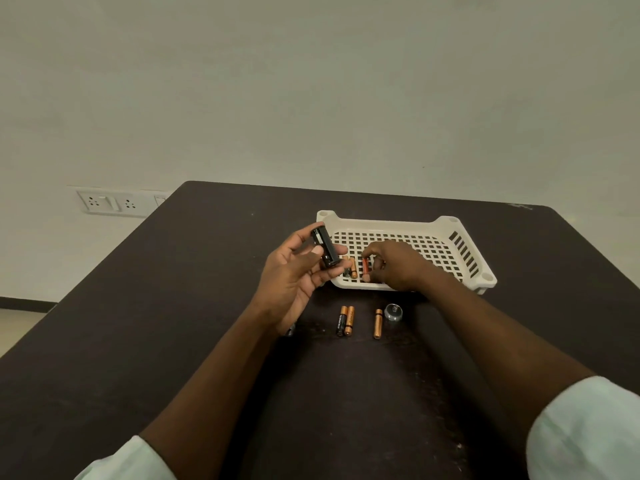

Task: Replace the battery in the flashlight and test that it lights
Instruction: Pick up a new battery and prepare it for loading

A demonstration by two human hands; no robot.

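Note:
My left hand (294,271) grips a black battery holder (325,247) just left of the white perforated basket (446,230). Inside the basket, my right hand (394,265) pinches a red battery (365,265) between thumb and finger. Two more batteries (350,267) lie beside it in the basket's near left corner. On the dark table in front of the basket lie a pair of copper-and-black batteries (345,320) and a single one (378,323). The round metal flashlight cap (393,312) stands right of them. A small metal part (289,330) peeks out under my left wrist.
The dark table (207,306) stands against a pale wall. A wall socket panel (104,202) sits at the far left, below table height. My pale sleeves show at the bottom corners.

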